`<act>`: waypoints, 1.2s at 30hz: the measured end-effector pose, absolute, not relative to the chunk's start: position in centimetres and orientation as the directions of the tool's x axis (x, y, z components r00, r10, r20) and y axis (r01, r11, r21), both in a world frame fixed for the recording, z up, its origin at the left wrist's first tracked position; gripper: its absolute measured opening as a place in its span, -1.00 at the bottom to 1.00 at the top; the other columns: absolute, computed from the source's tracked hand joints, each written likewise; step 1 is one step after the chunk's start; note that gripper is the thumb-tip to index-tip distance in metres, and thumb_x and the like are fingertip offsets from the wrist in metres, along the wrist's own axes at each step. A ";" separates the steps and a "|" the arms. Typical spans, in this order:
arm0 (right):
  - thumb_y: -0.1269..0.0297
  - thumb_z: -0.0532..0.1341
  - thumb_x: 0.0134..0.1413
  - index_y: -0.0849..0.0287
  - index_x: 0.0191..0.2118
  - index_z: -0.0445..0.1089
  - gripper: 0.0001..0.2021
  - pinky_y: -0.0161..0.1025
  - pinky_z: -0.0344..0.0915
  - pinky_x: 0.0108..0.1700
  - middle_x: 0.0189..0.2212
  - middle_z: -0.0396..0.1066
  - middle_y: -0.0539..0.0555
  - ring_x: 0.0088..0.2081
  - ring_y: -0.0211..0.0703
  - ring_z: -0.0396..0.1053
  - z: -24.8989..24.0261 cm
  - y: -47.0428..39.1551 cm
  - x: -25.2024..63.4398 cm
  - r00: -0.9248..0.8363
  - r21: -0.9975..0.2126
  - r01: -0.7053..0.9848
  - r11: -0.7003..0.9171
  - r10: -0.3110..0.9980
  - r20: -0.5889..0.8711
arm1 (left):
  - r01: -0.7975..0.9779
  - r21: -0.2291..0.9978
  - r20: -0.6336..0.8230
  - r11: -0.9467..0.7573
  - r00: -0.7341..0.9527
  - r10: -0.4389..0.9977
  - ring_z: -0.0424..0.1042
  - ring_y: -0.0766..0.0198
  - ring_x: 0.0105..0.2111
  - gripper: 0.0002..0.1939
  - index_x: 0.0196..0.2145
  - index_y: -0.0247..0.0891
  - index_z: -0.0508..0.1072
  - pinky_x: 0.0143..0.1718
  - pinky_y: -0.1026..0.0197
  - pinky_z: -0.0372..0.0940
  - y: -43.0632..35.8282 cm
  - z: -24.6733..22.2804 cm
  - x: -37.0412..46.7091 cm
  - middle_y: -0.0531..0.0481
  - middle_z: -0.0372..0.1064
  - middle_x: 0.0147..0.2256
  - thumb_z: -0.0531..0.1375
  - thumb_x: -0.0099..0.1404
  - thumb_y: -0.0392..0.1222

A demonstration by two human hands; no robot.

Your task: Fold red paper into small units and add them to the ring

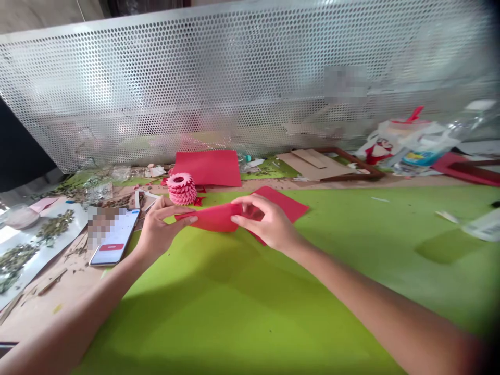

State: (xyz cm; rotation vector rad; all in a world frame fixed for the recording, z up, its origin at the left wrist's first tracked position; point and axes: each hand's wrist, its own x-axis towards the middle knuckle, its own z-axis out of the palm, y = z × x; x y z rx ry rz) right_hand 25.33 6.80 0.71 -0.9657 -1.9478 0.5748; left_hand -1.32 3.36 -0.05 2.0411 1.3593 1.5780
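Observation:
Between my two hands a sheet of red paper (pixel 214 217) is held up above the green table covering, its lower edge curving down. My left hand (pixel 161 224) pinches its left end between thumb and fingers. At the right end my right hand (pixel 265 221) pinches it in the same way. Behind my right hand a second red paper piece (pixel 283 202) lies flat on the green sheet (pixel 242 312). Just beyond my left hand stands a pink paper ornament (pixel 182 189) with pointed, layered edges and a hole in its top.
A larger red sheet (pixel 211 167) leans at the back near a perforated metal panel (pixel 234 83). Left lies a phone (pixel 113 242), beside dried leaves (pixel 54 226) on white paper. Cardboard pieces (pixel 316 164), plastic bags (pixel 414 143) and a white bottle (pixel 484 224) are on the right.

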 end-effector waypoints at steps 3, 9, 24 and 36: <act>0.14 0.32 0.11 0.07 -0.05 0.45 -0.71 -0.07 0.39 -0.08 -0.19 0.42 0.12 -0.14 -0.02 0.41 1.0 6.1 25.0 -0.353 -0.484 0.484 0.729 0.669 0.654 | 0.539 0.629 0.666 -0.560 -0.002 0.746 0.26 0.25 -0.39 -0.82 -0.33 -0.07 0.66 -0.39 0.20 0.24 3.0 -0.1 -0.7 0.04 0.24 -0.42 0.37 0.18 0.03; 0.14 0.27 0.21 0.11 -0.04 0.45 -0.74 -0.06 0.32 0.01 -0.16 0.54 0.11 -0.09 -0.03 0.45 1.7 4.2 23.3 -0.523 -0.256 0.435 0.863 0.474 0.708 | 0.588 0.470 0.736 -0.658 0.151 0.660 0.27 0.26 -0.39 -0.82 -0.33 -0.12 0.66 -0.35 0.18 0.19 2.4 -0.4 0.5 0.02 0.24 -0.43 0.30 0.28 -0.01; 0.27 0.20 0.28 0.12 -0.23 0.52 -0.86 -0.18 0.34 -0.24 -0.37 0.56 0.07 -0.33 -0.14 0.44 1.6 6.1 25.2 -0.530 -0.245 0.401 0.883 0.442 0.724 | 0.513 0.556 0.716 -0.654 0.104 0.691 0.33 0.24 -0.38 -0.60 -0.50 -0.24 0.42 -0.34 0.19 0.25 2.7 0.4 0.2 -0.04 0.34 -0.41 0.10 0.42 0.02; 0.24 0.19 0.28 0.10 -0.27 0.51 -0.84 -0.17 0.36 -0.26 -0.39 0.53 0.07 -0.34 -0.12 0.43 1.7 6.9 26.1 -0.412 -0.260 0.511 0.819 0.499 0.762 | 0.570 0.606 0.685 -0.554 -0.021 0.728 0.36 0.18 -0.29 -0.60 -0.22 -0.22 0.49 -0.20 0.17 0.27 3.5 0.8 -1.3 -0.05 0.38 -0.34 -0.07 0.49 0.01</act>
